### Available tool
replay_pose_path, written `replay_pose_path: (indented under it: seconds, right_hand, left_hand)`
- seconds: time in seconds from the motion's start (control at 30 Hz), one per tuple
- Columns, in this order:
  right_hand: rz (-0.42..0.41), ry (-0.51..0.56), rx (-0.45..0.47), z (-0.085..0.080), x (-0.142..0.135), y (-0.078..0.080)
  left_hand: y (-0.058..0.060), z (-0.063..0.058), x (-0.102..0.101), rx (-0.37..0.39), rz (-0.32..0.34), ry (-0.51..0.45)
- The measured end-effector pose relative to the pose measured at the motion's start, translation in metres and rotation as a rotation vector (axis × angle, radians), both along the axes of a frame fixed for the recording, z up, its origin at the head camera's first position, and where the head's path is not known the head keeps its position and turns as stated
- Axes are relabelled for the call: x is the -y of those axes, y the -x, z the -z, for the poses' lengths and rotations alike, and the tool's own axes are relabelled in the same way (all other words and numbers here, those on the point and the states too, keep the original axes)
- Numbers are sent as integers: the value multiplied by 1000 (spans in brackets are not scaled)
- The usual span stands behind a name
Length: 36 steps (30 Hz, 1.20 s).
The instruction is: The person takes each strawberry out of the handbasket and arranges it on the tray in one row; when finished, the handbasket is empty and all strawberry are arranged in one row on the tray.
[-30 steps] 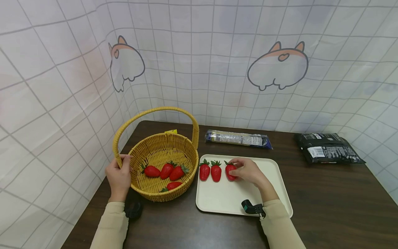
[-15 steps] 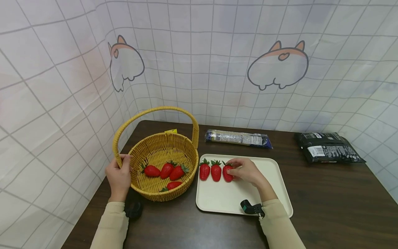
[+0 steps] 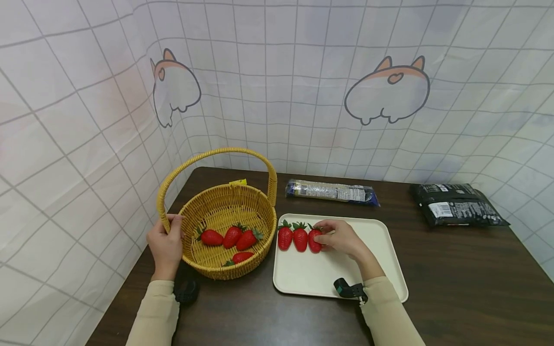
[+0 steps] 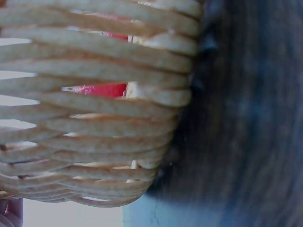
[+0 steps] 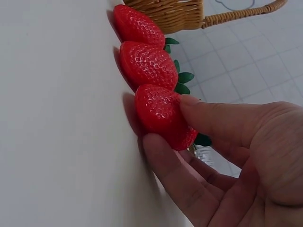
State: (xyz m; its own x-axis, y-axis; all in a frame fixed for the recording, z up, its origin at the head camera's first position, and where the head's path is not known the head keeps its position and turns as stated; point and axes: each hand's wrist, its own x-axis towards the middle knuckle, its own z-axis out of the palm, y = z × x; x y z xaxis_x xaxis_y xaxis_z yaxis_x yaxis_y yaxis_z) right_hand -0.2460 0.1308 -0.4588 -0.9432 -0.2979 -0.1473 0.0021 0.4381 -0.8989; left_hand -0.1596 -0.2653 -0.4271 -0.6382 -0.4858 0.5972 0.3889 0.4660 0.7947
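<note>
My right hand (image 3: 342, 236) pinches a red strawberry (image 5: 161, 111) between thumb and fingers on the cream tray (image 3: 303, 281). Two more strawberries, a middle one (image 3: 300, 239) and a left one (image 3: 284, 237), lie beside it in a row, green leaves toward the back. On the left, my left hand (image 3: 166, 242) grips the base of the handle of a yellow woven basket (image 3: 216, 273). Several strawberries (image 3: 211, 238) lie inside that basket. In the left wrist view the basket's wall (image 4: 94, 113) fills much of the picture, with red showing through its gaps.
Behind the tray lies a long clear packet with a blue end (image 3: 331, 192). A black packet (image 3: 459, 206) sits at the back right of the dark wooden table (image 3: 242, 317). A bit of yellow (image 3: 238, 182) shows behind the basket. A white grid-patterned curtain (image 3: 311, 105) encloses the back and sides.
My right hand has shifted slightly left with the pinched strawberry, bringing it close up to the middle one in the row. The left hand and basket have stayed put.
</note>
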Motion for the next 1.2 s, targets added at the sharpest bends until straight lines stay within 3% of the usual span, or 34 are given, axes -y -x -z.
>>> replay_pose_path:
  seconds: [0.23,0.47,0.83,1.2]
  right_hand:
    - [-3,19,17,1,-3,0]
    - [15,-20,-44,-4,-13,1]
    - [160,73,-150,-14,-12,1]
    - [62,150,-261,-34,21,-14]
  left_hand:
    - [0,-1,-1,10,-9,4]
    - [0,-2,-2,11,-10,-1]
    - [0,0,-1,6,-11,3]
    - [-1,-2,-1,-3,-11,5]
